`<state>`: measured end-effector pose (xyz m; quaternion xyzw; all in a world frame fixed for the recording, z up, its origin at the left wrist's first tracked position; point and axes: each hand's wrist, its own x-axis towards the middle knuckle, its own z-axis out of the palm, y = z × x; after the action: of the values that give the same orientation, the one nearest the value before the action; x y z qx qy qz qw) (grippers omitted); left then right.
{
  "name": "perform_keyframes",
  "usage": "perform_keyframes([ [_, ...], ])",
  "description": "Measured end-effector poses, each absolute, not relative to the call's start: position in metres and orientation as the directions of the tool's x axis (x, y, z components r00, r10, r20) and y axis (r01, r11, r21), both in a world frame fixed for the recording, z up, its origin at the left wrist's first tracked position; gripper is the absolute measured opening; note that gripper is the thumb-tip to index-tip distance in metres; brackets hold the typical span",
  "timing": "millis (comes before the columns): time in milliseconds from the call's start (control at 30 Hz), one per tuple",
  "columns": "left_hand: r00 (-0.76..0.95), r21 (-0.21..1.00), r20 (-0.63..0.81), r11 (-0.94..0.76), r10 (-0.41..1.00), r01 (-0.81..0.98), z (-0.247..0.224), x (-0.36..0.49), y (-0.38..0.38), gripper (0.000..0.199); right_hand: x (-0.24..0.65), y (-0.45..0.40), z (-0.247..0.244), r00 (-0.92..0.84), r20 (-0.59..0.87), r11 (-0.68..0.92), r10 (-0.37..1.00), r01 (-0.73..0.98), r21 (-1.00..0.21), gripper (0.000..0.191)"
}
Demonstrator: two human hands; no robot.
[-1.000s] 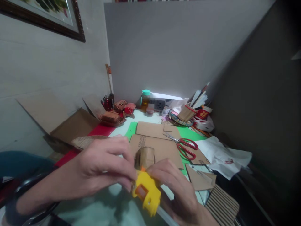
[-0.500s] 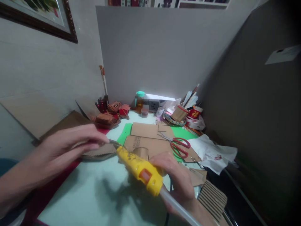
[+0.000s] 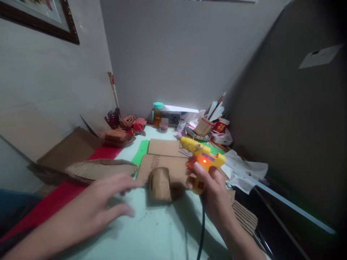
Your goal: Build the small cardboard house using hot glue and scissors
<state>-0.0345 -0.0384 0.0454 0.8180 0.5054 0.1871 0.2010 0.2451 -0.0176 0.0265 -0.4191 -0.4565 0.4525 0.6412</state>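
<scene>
My right hand (image 3: 213, 186) is wrapped round the handle of a yellow hot glue gun (image 3: 199, 150), whose orange light glows. A long clear glue stick (image 3: 282, 198) juts from its back end, and a dark cord hangs below the grip. My left hand (image 3: 108, 202), slightly blurred, reaches in with thumb and fingers apart and nothing between them. Just right of its fingertips a small curved brown cardboard piece (image 3: 160, 185) stands on the pale table (image 3: 151, 234). Behind that piece lie flat cardboard sheets (image 3: 165, 148) over a green sheet (image 3: 140, 153).
At left, a corrugated cardboard piece (image 3: 100, 169) rests by a red strip (image 3: 67, 202). Small brown models (image 3: 118, 136) and a teal-lidded bottle (image 3: 157, 115) stand at the back. A pen holder (image 3: 204, 126), white cloth or paper (image 3: 248, 169) and corrugated scrap (image 3: 245, 216) are at right.
The glue gun has swung up and right, its nozzle now pointing away from my left hand. My left hand has lowered toward the cardboard piece, fingers spread apart. The view has tilted down.
</scene>
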Motion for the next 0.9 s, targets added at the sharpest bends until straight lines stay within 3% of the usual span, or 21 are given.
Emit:
perform_keyframes([
  [133, 0.474, 0.567, 0.036, -0.409, 0.88, 0.715, 0.032, 0.015, -0.014, 0.111, 0.245, -0.015, 0.03, 0.13, 0.161, 0.193, 0.978, -0.289, -0.938, 0.035],
  [200, 0.485, 0.566, 0.01, -0.405, 0.874, 0.718, 0.024, 0.028, -0.01, 0.12, 0.246, -0.016, 0.031, 0.122, 0.15, 0.18, 0.981, -0.303, -0.936, 0.036],
  [633, 0.428, 0.704, -0.036, -0.281, 0.903, 0.652, 0.025, 0.007, 0.002, 0.101, 0.253, -0.021, 0.035, 0.043, 0.148, 0.153, 0.988, -0.372, -0.916, 0.037],
  [767, 0.441, 0.894, -0.042, -0.164, 0.896, 0.417, 0.03, -0.014, 0.007, 0.094, 0.256, -0.028, 0.036, 0.029, 0.147, 0.146, 0.989, -0.407, -0.902, 0.031],
  [900, 0.427, 0.979, -0.057, -0.033, 0.903, 0.2, 0.035, -0.022, 0.013, 0.088, 0.255, -0.029, 0.037, 0.018, 0.131, 0.126, 0.991, -0.42, -0.899, 0.032],
])
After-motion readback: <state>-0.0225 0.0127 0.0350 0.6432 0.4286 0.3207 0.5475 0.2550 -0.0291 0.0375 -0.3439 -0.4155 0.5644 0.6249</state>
